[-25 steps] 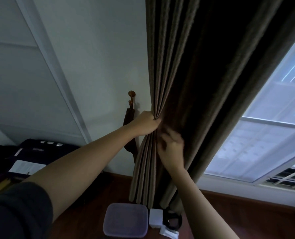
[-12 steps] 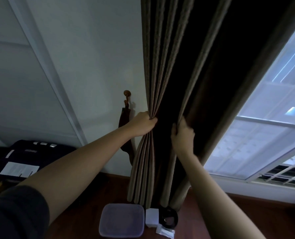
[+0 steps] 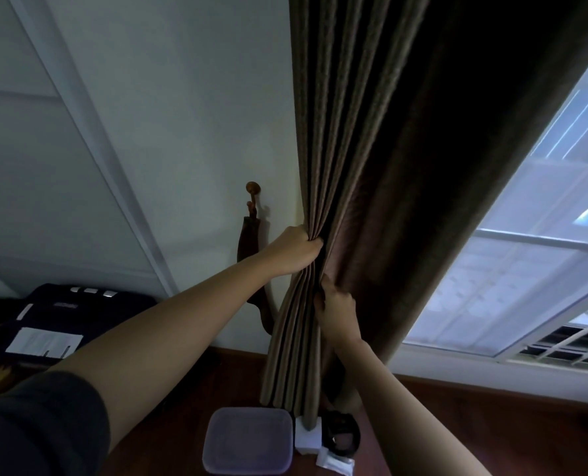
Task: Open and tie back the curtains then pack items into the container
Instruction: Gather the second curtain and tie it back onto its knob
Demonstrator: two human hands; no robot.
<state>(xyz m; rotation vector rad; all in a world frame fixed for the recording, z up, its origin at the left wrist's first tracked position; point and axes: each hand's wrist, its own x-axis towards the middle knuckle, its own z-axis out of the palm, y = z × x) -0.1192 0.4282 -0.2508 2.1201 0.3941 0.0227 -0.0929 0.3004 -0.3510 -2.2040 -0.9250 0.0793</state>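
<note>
Curtain (image 3: pixel 371 159) fabric, dark brown and heavy, hangs in long vertical pleats from the top of the view down to the wooden floor (image 3: pixel 491 424), drawn to the left side of the window (image 3: pixel 526 269) so that the pale glass shows to its right. The pleats look lighter and ribbed along the left edge and fall into deep shadow toward the middle. Left hand (image 3: pixel 294 250) is clenched around the gathered left-edge pleats, pinching them into a tight bunch that fans out again below the grip. Right hand (image 3: pixel 337 309) sits just below and to the right, its fingers closed on a fold of the same fabric. On the wall just left of the curtain, a small round hook (image 3: pixel 252 187) carries a dark tie-back strap (image 3: pixel 248 238) hanging down behind the left forearm. On the floor at the curtain's foot lies a lidded plastic container (image 3: pixel 248 441), with a small white box (image 3: pixel 308 439) touching the hem and a black round item (image 3: pixel 340 436) beside that.
</note>
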